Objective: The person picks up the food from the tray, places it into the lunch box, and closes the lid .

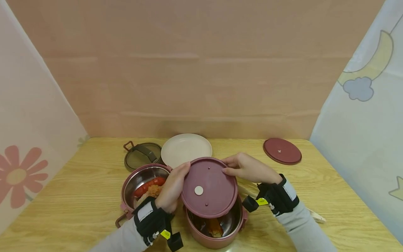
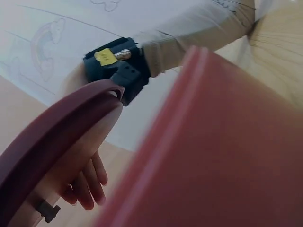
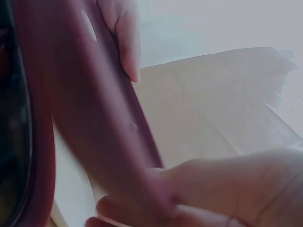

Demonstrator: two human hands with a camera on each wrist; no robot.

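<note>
A dusty-pink round lid (image 1: 209, 187) with a small white disc is held tilted over a pink pot (image 1: 217, 242) with a steel inside. My left hand (image 1: 172, 187) grips the lid's left edge. At its far right edge my right hand (image 1: 247, 168) pinches it, thumb on top and fingers beneath, as the right wrist view shows of the right hand (image 3: 213, 187). A brown piece of food (image 1: 215, 227) lies in the pot; the lid hides the pot's far part. In the left wrist view a small peg (image 2: 47, 210) sticks out of the lid's underside.
Left of my left hand stands a second pink pot (image 1: 126, 190) with red sausages (image 1: 148, 185) and fried food (image 1: 154, 191). Behind are a glass lid (image 1: 133, 159), a cream plate (image 1: 186, 148) and a dark red lid (image 1: 282, 151). A pale utensil (image 1: 316, 216) lies under my right arm.
</note>
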